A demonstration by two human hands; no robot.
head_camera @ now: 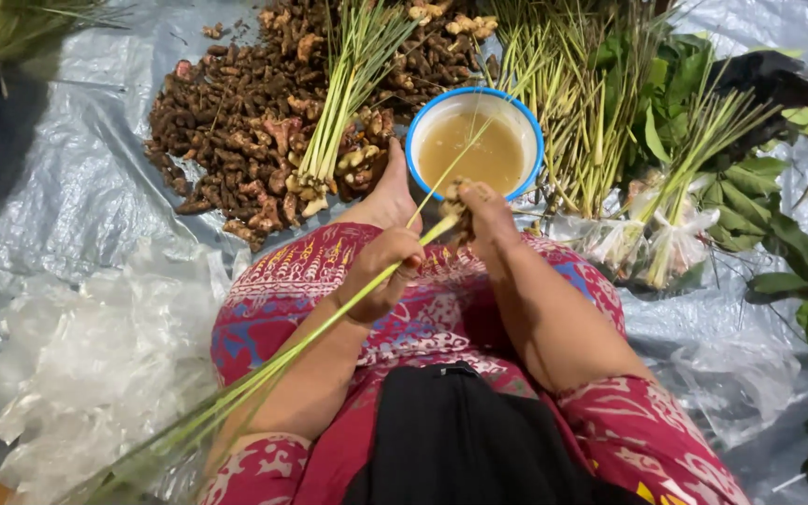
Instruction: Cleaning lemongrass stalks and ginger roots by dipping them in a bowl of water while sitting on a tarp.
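My left hand (387, 269) is closed around a long green lemongrass stalk (264, 367) that runs from the lower left up to my right hand. My right hand (479, 213) grips the stalk's pale root end, just in front of a blue-rimmed bowl (420, 127) of cloudy brown water. Both hands hover over my lap, which is covered by a red patterned cloth (310, 271). My bare foot (390, 192) rests beside the bowl.
A heap of brown rhizomes (236, 122) lies on the grey plastic sheet (77, 187) at top left, with lemongrass bundles (348, 84) laid across it. More lemongrass (572, 103), leafy greens (750, 187) and bagged bundles (666, 238) sit right. Crumpled clear plastic bags (95, 355) lie left.
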